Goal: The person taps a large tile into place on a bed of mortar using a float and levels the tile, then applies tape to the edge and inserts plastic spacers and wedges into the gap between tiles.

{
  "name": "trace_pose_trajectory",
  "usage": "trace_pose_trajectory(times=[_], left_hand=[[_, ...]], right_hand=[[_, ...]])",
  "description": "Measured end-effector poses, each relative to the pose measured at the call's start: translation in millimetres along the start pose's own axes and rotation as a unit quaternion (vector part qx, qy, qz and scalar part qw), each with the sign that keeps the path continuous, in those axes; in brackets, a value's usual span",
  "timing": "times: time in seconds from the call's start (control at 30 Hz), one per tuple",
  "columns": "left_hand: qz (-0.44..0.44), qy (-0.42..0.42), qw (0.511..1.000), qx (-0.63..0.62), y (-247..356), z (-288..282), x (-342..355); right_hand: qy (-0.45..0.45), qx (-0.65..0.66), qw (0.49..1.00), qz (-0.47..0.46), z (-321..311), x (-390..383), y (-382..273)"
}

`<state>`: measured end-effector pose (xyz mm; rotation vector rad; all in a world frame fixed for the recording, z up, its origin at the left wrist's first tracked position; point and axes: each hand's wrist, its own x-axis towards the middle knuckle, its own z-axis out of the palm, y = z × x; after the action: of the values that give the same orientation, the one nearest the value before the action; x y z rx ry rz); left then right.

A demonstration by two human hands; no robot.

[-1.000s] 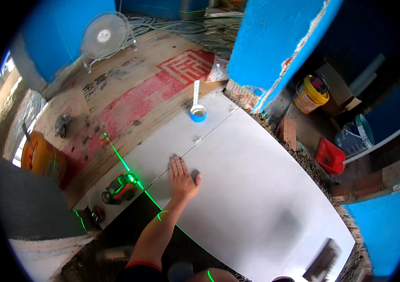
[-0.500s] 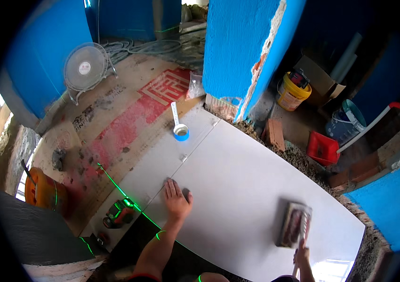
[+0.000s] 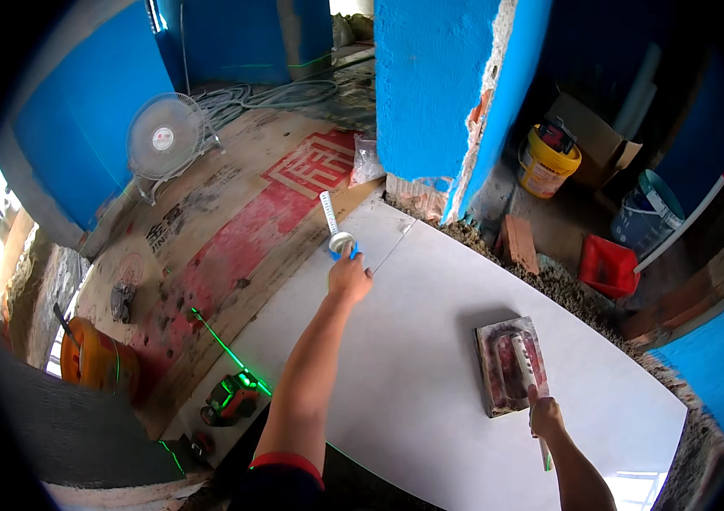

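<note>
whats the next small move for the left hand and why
Probably the left hand should secure its grip on the round blue-and-white item. Its fingers are at the item's near edge, though how firmly they hold is unclear, and the right hand is occupied, gripping the handle of the block-headed tool.

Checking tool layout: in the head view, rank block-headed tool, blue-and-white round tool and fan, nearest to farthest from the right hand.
1. Block-headed tool: its handle is in the right hand.
2. Blue-and-white round tool: across to the left, at the left hand.
3. Fan: farthest, upper left of the picture.
</note>
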<state>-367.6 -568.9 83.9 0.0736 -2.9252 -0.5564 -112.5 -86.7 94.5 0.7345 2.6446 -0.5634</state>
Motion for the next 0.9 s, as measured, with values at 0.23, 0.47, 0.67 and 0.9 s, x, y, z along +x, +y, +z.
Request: trace_pose_trajectory(times=[0.23, 0.47, 0.67, 0.9], left_hand=[[-0.083, -0.13, 0.987, 0.047, 1, 29, 32], [0.065, 0.015, 0.994, -0.089, 14, 49, 0], [0.145, -0.172, 0.899, -0.376, 147, 14, -147], [0.29, -0.478, 0.738, -0.378, 315, 2, -343]], right_hand=[[-0.035, -0.032, 0.998, 0.03, 2, -1, 2], [-0.138, -0.159, 0.975, -0.067, -9, -10, -12], [-0.115, 0.121, 0.982, -0.084, -9, -14, 1], [-0.226, 0.558, 0.792, -0.098, -12, -83, 102]])
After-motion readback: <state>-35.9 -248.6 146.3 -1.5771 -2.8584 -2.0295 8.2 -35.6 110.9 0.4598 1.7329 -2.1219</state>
